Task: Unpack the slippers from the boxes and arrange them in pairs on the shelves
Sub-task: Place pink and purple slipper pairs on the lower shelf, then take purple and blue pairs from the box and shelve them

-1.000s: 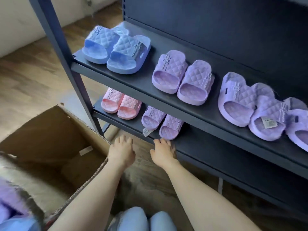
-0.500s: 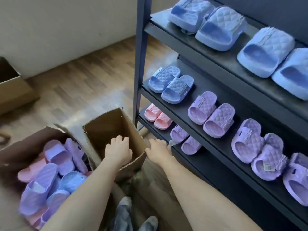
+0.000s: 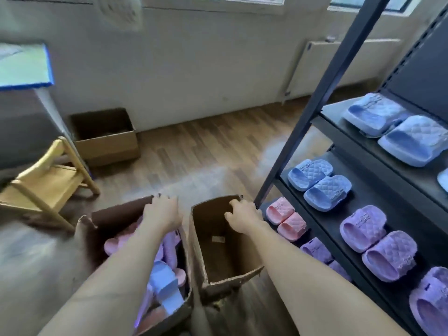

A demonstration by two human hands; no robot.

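While quilted-strap foam slippers [image 3: 320,183] in blue, lilac and pink stand in pairs on the dark shelves [image 3: 378,192], others lie heaped in the full carton [image 3: 116,212] on the floor. The right hand [image 3: 242,215] grips the empty carton [image 3: 218,258] by its far rim. The left hand [image 3: 162,210] rests on the full carton's far rim, its grip blurred.

- Soft, even daylight comes from the windows [image 3: 211,1] above and left of the shelf post [image 3: 322,100].
- A pale glare patch lies on the floor [image 3: 194,180] left of the post's foot.
- Motion blur smears the wooden chair [image 3: 43,187] (and everything far left of the post).
- Wide-angle distortion tilts the post.
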